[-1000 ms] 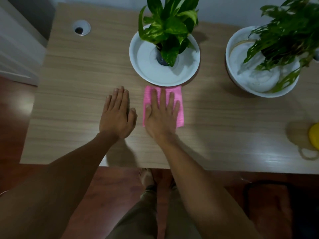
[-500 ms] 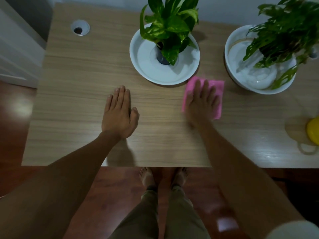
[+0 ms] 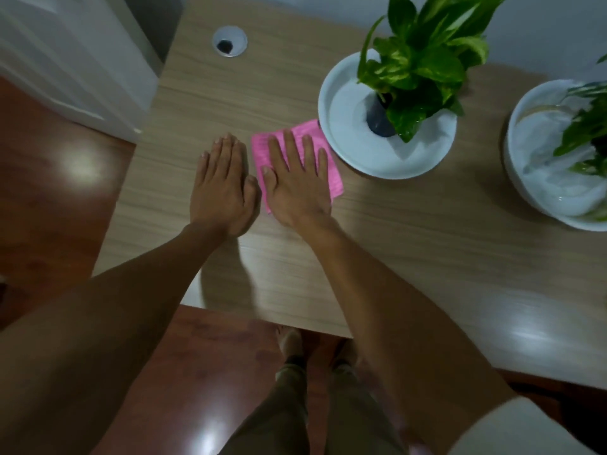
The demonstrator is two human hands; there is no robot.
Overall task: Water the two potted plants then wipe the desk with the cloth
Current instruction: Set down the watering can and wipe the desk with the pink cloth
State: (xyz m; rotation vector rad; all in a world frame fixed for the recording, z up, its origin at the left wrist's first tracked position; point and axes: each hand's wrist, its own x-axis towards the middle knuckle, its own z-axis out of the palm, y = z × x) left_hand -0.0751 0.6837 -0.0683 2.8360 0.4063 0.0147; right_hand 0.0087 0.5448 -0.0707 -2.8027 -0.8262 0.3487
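since half a second ago the right hand (image 3: 297, 188) has swept the pink square cloth (image 3: 297, 159) back leftward, from between the pots to just beside the left hand (image 3: 220, 188). right fingers (image 3: 290, 149) splayed flat, pressing the cloth, not gripping; left fingers flat on bare wood-grain table (image 3: 410, 257), holding nothing. cloth sits mid-table, touching the white round pot with green leafy plant (image 3: 387, 126). judgement: wiping underway, right side pending. second white pot (image 3: 555, 152) at right edge; reddish wood floor (image 3: 59, 192) below.
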